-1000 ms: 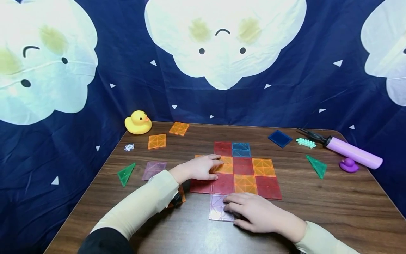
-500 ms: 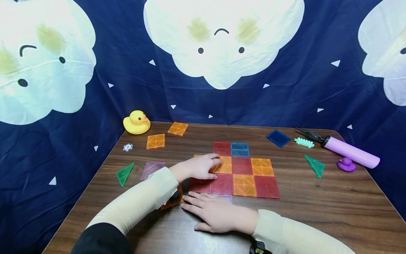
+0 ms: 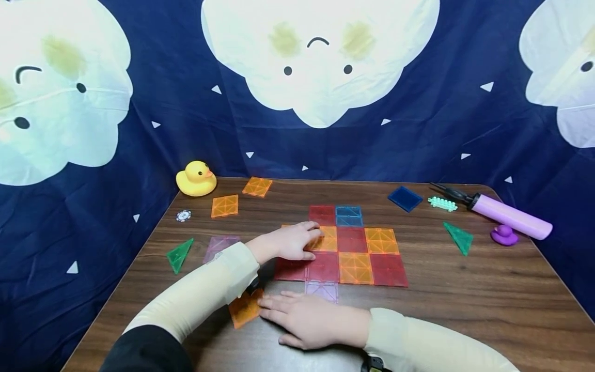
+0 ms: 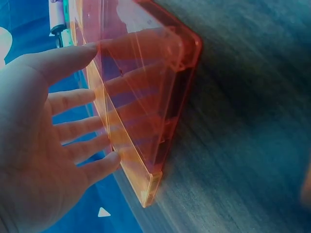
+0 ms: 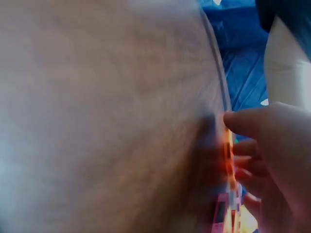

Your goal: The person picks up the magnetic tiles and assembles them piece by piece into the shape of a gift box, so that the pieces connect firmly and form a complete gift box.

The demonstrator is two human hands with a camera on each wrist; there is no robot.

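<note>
1. From my end of the link, the tile block (image 3: 351,240) lies flat on the bench (image 3: 502,305), with red, orange and blue squares set edge to edge, so I'll place everything off that
2. The left hand (image 3: 290,243) reaches in over the block's left part, fingers spread and loose, resting by an orange square (image 3: 330,237) there
3. My right hand (image 3: 313,320) is just in front of the block, palm down with its fingers stretched out fairly straight, tips at the edge of a loose orange tile (image 3: 244,311); I can't tell how firmly they press
4. That loose tile lies askew in front and to the left of the block, well apart from its front row, with its far end under the left wrist
5. A pale purple tile (image 3: 323,292) touches the block's front edge, its near part hidden by the right hand
6. Left of the block I've got another purple tile (image 3: 220,246) partly under the sleeve, a green triangle (image 3: 179,255) and a poker chip (image 3: 183,215)
7. Behind and left of it: a yellow duck (image 3: 196,179) and two spare orange tiles (image 3: 225,205)
8. Off to its right: a dark blue tile (image 3: 405,199), a purple pump (image 3: 511,216) and a small purple duck (image 3: 504,235)
</note>
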